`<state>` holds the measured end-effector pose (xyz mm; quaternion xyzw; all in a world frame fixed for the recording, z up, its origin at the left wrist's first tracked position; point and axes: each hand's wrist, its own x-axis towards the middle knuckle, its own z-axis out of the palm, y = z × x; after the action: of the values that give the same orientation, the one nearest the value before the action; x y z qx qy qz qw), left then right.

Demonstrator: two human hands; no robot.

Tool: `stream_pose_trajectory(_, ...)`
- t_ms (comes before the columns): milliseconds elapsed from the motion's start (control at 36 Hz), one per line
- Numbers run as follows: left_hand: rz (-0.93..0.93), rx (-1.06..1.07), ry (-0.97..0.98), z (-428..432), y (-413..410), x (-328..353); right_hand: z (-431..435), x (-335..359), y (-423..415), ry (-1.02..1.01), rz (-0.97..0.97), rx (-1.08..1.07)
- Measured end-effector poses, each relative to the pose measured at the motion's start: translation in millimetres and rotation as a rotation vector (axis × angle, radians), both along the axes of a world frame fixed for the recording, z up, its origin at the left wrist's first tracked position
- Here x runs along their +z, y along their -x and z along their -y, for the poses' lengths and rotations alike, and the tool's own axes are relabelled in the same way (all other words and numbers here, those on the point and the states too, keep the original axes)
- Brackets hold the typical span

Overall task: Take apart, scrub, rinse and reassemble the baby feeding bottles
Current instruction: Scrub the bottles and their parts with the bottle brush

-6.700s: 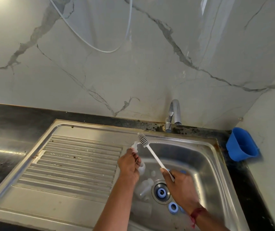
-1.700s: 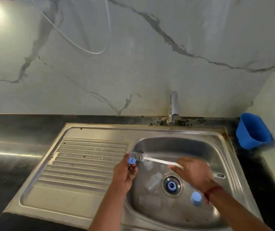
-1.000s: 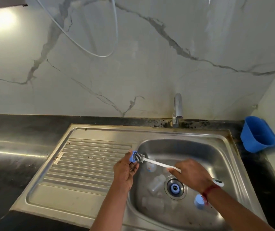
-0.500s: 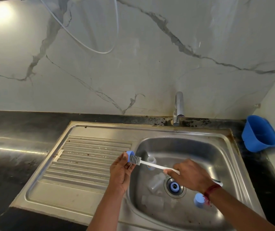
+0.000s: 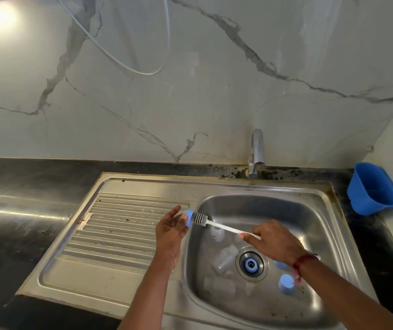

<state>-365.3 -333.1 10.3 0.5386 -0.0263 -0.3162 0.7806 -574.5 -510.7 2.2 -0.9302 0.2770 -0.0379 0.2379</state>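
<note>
**Scrubbing cap.** Left hand (image 5: 170, 228) pinches blue cap (image 5: 188, 217) between thumb and fingertips, other fingers splayed, over sink (image 5: 214, 184) edge. Right hand (image 5: 274, 241) grips brush (image 5: 221, 226) handle, bristles against cap. Bottles (image 5: 224, 258) lie in basin.

**Best practice:** rotate cap against bristles, short strokes, firm pinch.

**Versus earliest frame:** pale part replaced by cap; brush lowered from steep tilt to near level.

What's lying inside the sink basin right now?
Clear bottles, a blue ring on the drain and a blue cap. The right wrist covers part of another blue piece, which I cannot identify.
</note>
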Motion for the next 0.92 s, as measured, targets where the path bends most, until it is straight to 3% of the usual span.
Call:
stream_pose_trajectory(306,-0.043,0.035,0.044,9.8,6.3,-2.7,-7.0,-2.8,6.3,-0.037,0.028,0.079)
stream_pose_trajectory(472,-0.011,0.027,0.049,12.0,8.8,-2.6,-0.9,-7.5,9.6,-0.153,0.144,-0.015)
stream_pose_trajectory(722,0.102,-0.005,-0.019,6.8,5.1,-5.0,2.9,-20.2,5.4,-0.216,0.136,-0.111)
stream_pose_trajectory(917,0.100,0.023,0.005,6.5,2.8,-7.8,-7.0,-20.7,9.8,-0.247,0.068,-0.055)
